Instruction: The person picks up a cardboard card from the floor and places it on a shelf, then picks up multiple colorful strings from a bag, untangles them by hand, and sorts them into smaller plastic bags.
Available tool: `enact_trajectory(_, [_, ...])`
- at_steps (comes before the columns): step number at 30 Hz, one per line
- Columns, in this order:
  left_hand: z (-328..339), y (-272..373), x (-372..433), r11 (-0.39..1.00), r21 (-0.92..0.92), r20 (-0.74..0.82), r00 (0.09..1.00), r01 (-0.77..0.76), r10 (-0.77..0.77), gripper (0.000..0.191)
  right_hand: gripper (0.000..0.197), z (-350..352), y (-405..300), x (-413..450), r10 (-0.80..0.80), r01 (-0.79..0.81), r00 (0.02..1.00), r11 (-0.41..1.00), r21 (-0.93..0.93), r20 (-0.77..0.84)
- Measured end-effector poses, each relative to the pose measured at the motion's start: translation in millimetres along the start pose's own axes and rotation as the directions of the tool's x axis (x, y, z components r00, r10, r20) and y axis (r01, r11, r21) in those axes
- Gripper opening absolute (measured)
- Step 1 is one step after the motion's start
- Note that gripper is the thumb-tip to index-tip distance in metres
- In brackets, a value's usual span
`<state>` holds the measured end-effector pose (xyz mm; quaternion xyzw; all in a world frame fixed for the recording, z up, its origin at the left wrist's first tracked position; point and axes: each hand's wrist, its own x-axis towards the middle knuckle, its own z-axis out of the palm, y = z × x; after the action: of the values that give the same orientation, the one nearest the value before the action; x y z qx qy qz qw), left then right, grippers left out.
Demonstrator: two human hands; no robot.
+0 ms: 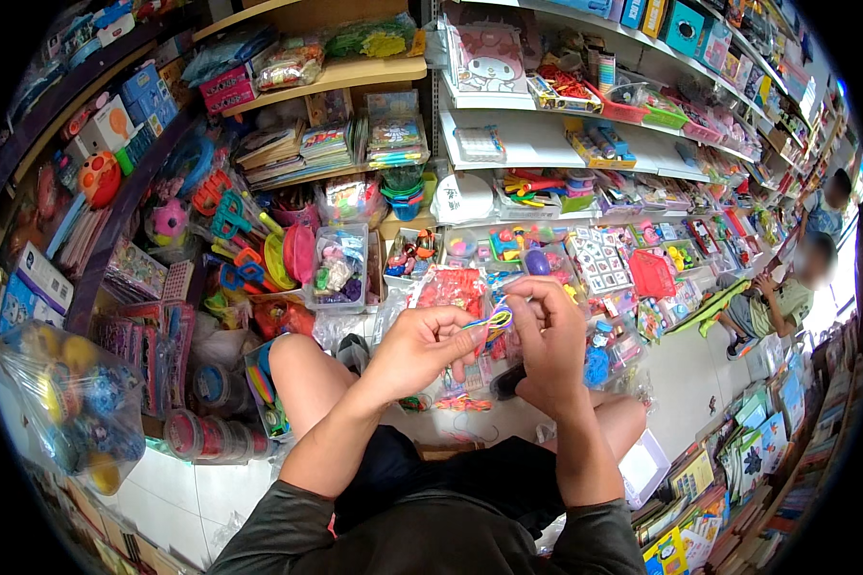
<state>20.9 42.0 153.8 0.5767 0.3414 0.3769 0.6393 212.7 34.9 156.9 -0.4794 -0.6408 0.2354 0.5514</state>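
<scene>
A small looped bundle of multicoloured cord (500, 321) is held up in front of my knees. My left hand (423, 348) pinches its near end between thumb and fingers. At its upper right end, the thumb and bent fingers of my right hand (552, 341) close on the cord; the exact pinch point is partly hidden. Below my hands, a bright multicoloured cord bundle (464, 403) lies on the floor, with a darker green and red one (414, 403) to its left. Behind my hands is a clear plastic bag with red contents (451, 286).
Shelves of books (327, 147) and toys rise ahead. A clear bin of small toys (339, 269) stands front left. Stacked round tubs (216, 437) and a bag of balls (72, 402) are at left. Two people, one seated (780, 298), are at far right, near book racks (751, 431).
</scene>
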Motion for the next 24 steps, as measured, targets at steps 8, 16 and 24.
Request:
enact_trajectory(8, [-5.7,-7.8,6.2,1.000,-0.027,-0.109,0.994,-0.007,0.004,0.023,0.010,-7.0,-7.5,-6.4,0.064,-0.123,0.991,0.803,0.583,0.120])
enact_trajectory(16, [-7.2,-22.8,19.2,0.855,-0.505,-0.207,0.978,-0.115,0.010,0.028,0.009,-7.9,-2.8,-3.0,0.220,-0.283,0.958,0.617,0.734,0.184])
enact_trajectory(24, [-12.4,-21.2,19.6,0.842,-0.525,-0.202,0.979,-0.127,0.022,0.027,0.015,-2.1,-6.2,-4.7,0.212,-0.217,0.974,0.771,0.598,0.080])
